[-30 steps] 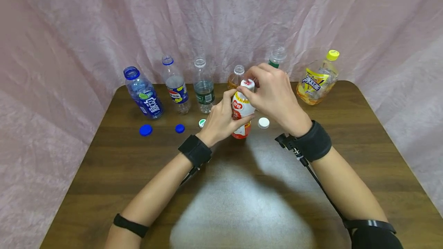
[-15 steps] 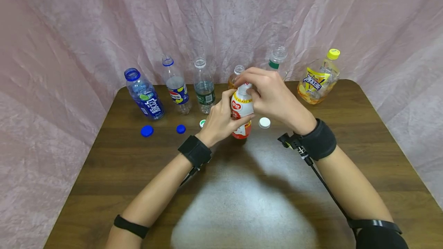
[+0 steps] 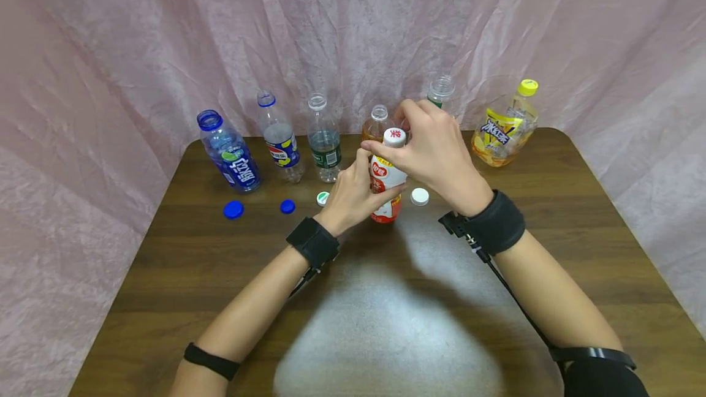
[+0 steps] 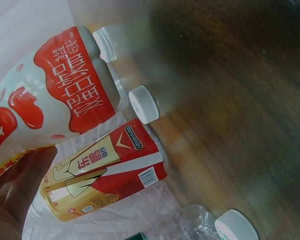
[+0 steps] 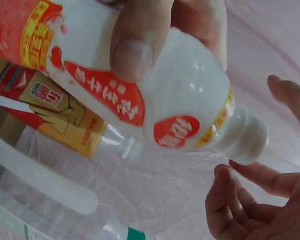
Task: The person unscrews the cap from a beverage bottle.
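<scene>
My left hand grips a white milk-drink bottle with a red label, standing upright on the table. In the right wrist view, thumb and fingers of that hand curl round the bottle's body. A white cap with a red character tops its neck. Close about the cap is my right hand, its thumb reaching across in front and its fingers behind. From the right wrist, these fingertips are spread apart beside the cap, with a gap around it.
A row of uncapped bottles stands behind: a blue one, a lemon-label one, a green-label one and a gold-and-red one. A yellow-capped tea bottle stands right. Loose caps include blue and white.
Half a second ago my right fingers were over the cap; they have since turned back and spread, so the cap's top shows again. The left hand and bottle stay nearly still.
</scene>
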`<state>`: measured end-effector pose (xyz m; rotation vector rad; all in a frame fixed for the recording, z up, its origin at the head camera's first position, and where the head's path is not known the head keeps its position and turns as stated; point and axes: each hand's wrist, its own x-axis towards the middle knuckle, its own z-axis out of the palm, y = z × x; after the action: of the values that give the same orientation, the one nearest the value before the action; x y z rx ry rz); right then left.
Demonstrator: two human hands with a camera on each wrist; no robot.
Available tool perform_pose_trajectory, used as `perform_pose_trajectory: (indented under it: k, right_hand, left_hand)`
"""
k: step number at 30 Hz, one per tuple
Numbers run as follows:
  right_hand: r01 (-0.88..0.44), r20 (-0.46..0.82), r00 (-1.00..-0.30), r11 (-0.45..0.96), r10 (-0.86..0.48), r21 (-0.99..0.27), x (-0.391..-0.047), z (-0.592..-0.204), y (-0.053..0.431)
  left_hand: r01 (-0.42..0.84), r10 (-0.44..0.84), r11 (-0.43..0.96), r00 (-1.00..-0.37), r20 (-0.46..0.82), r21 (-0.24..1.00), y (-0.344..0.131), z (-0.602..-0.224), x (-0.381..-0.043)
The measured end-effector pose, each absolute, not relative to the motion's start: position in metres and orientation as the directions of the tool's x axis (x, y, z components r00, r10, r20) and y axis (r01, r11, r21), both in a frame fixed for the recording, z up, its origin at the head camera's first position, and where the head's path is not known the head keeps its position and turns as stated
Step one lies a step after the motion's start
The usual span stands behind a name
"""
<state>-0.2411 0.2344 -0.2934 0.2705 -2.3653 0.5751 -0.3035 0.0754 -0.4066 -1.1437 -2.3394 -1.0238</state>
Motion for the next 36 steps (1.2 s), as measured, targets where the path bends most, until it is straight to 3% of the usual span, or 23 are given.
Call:
perform_pose_trajectory:
  k: [9, 20, 27, 32, 36]
  right_hand:
    - [-0.339, 0.672, -0.740, 0.883, -0.037, -0.324, -0.244, -0.297, 0.231]
    - [-0.530, 0.587, -0.754, 0.800, -0.293, -0.282, -0.239, -0.287, 0.238]
    - [-0.611, 0.579, -0.726, 0.734, -0.371, -0.297, -0.240, -0.288, 0.240]
    - [-0.628, 0.617, -0.707, 0.708, -0.345, -0.324, -0.240, -0.289, 0.243]
    - [-0.564, 0.665, -0.710, 0.752, -0.232, -0.340, -0.241, -0.292, 0.243]
  left_hand:
    - [0.816, 0.537, 0.405, -0.578, 0.615, 0.413, 0.076, -0.408, -0.304]
    - [0.806, 0.544, 0.376, -0.591, 0.595, 0.458, 0.075, -0.410, -0.308]
    - [0.800, 0.543, 0.373, -0.599, 0.589, 0.470, 0.073, -0.411, -0.308]
    - [0.806, 0.539, 0.374, -0.591, 0.600, 0.458, 0.073, -0.410, -0.307]
    - [0.799, 0.533, 0.378, -0.601, 0.596, 0.468, 0.073, -0.407, -0.306]
